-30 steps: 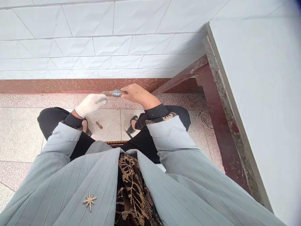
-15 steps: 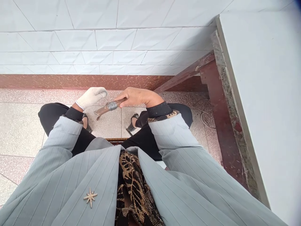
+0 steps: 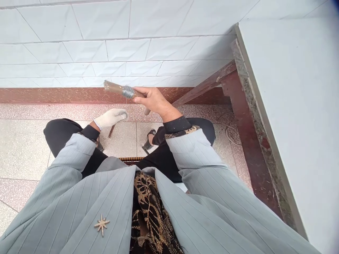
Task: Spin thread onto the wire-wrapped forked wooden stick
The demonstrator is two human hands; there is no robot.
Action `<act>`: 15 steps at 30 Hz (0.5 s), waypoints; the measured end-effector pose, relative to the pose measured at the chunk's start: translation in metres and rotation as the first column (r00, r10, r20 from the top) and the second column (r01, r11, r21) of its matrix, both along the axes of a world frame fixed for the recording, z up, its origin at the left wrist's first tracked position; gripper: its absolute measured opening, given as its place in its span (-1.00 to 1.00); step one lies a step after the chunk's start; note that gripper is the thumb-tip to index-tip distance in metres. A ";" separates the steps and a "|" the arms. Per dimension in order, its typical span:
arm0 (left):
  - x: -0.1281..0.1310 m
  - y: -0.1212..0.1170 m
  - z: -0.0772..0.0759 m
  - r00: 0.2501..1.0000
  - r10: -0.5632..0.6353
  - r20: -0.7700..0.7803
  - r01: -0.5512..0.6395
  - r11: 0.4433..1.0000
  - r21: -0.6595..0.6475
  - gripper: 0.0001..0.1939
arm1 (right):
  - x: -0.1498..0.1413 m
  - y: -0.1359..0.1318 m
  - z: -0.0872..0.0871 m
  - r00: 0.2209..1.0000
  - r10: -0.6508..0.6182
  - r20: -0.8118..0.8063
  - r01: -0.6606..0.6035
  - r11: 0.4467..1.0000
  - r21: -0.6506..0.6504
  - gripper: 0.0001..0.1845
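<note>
My right hand (image 3: 152, 100) is bare and closed around one end of a brown wooden stick (image 3: 113, 86). Grey metal wire (image 3: 128, 92) is wound in a tight coil around the stick just beyond my fingertips. Lower and to the left, my left hand (image 3: 111, 118) wears a white knit glove, its fingers pinched together. A thin strand of wire runs from the coil down to the glove. Below the glove shows a narrow brown piece (image 3: 111, 131); whether it is held or lies on the floor I cannot tell. Another brown end (image 3: 147, 112) shows under my right hand.
A white-topped table (image 3: 286, 88) with a dark red frame (image 3: 246, 123) stands close on my right. White wall tiles (image 3: 113, 49) rise ahead above a red-brown skirting. A loose cable (image 3: 230, 135) lies on the speckled floor by the table leg.
My right hand has raised and tilted the stick, so its far end now points up and left. My gloved left hand has moved slightly down and right, below the coil.
</note>
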State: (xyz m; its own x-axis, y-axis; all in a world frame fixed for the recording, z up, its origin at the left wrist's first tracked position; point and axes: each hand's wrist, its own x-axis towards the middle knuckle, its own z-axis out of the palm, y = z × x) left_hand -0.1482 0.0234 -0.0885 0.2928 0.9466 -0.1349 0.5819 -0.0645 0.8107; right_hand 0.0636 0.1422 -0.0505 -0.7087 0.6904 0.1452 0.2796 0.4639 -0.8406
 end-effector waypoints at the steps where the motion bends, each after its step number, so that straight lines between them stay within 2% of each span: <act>1: 0.001 -0.001 0.002 0.999 -0.037 -0.019 0.037 0.999 -0.004 -0.68 | -0.001 0.000 0.000 0.998 -0.051 0.038 0.051 0.999 0.016 -0.55; 3: 0.004 -0.001 0.004 0.993 -0.091 -0.079 0.090 0.996 -0.020 -0.67 | -0.004 0.001 -0.001 0.976 -0.129 0.177 0.113 0.989 0.099 -0.63; 5: 0.004 -0.001 0.007 0.984 -0.115 -0.136 0.114 0.993 -0.018 -0.66 | -0.007 0.002 -0.001 0.916 -0.183 0.358 0.109 0.970 0.216 -0.70; 7: 0.004 -0.001 0.009 0.974 -0.129 -0.186 0.133 0.991 0.007 -0.66 | -0.010 0.000 0.000 0.825 -0.211 0.524 0.048 0.950 0.307 -0.70; 9: 0.002 -0.001 0.011 0.960 -0.119 -0.254 0.133 0.990 0.040 -0.65 | -0.012 -0.004 0.002 0.730 -0.197 0.654 -0.054 0.938 0.342 -0.66; 12: -0.004 0.001 0.015 0.920 -0.043 -0.388 0.087 0.991 0.097 -0.66 | -0.014 -0.010 0.005 0.602 -0.080 0.795 -0.270 0.916 0.296 -0.66; 15: -0.010 0.003 0.018 0.890 0.013 -0.456 0.060 0.988 0.145 -0.69 | -0.013 -0.011 0.004 0.497 0.211 0.842 -0.493 0.867 0.074 -0.73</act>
